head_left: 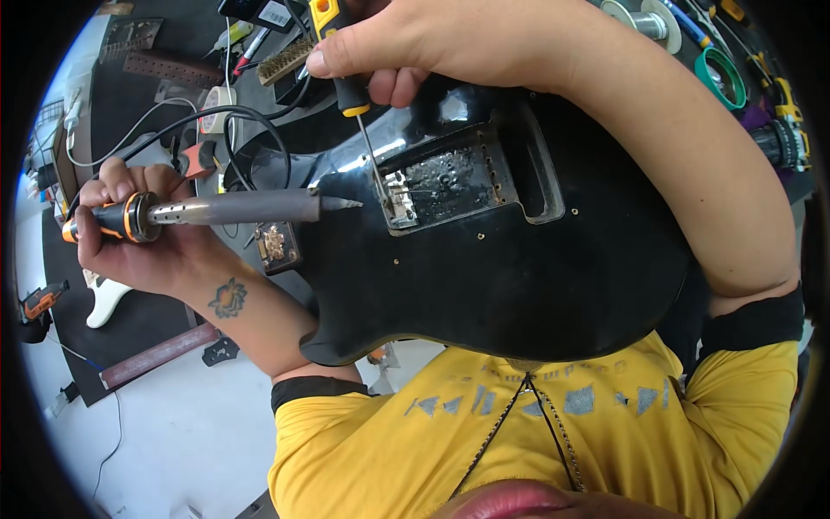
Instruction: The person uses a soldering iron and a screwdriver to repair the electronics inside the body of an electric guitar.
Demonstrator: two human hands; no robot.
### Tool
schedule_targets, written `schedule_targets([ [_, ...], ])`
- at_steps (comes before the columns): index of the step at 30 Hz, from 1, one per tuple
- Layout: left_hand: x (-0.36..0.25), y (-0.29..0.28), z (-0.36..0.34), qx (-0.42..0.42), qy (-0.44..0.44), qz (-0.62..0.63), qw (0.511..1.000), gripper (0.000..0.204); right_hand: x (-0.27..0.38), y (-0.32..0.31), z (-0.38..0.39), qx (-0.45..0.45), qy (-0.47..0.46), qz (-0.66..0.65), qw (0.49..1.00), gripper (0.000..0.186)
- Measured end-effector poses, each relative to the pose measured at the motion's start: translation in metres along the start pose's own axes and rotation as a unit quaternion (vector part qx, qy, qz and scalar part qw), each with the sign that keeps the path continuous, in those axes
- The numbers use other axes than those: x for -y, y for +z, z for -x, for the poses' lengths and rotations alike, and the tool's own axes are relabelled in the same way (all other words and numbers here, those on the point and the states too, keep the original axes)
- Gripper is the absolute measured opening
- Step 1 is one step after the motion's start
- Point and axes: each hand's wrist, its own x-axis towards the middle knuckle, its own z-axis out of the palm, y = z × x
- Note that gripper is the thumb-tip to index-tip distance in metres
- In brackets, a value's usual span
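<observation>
My left hand [130,233] grips a soldering iron [233,208] by its black and orange handle, its metal tip pointing right, over the left side of a black guitar body [484,285]. My right hand [389,52] holds a yellow and black screwdriver [337,52], its shaft reaching down into the rectangular cavity [445,177] in the body. The shaft's end is at a bright metal part [399,199] at the cavity's left end. Small screw holes dot the black surface around the cavity.
On the dark bench [112,355] are cables [259,121], a wire brush [281,60], a tape roll [216,112], a white curved piece [108,298] and a long bar [156,355]. A solder spool [644,26], green ring [718,82] and assorted tools lie at the upper right.
</observation>
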Motion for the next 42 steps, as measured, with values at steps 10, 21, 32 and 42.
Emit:
schedule_targets([
  [10,0.010,0.026,0.016,-0.020,0.028,-0.174,0.984,0.022,-0.002,0.000,0.002,-0.001,0.000,0.024,1.000,0.036],
  [21,-0.010,0.055,-0.015,0.024,0.037,-0.203,0.978,0.021,-0.017,-0.002,-0.002,0.029,-0.082,-0.066,0.994,0.034],
  [32,-0.003,0.077,-0.020,0.092,0.071,-0.257,0.959,0.022,-0.006,-0.005,0.008,-0.003,-0.040,0.050,0.998,0.036],
  [42,0.002,0.076,-0.021,0.164,0.057,-0.215,0.961,0.023,-0.010,-0.006,0.005,0.003,-0.099,0.183,0.978,0.037],
])
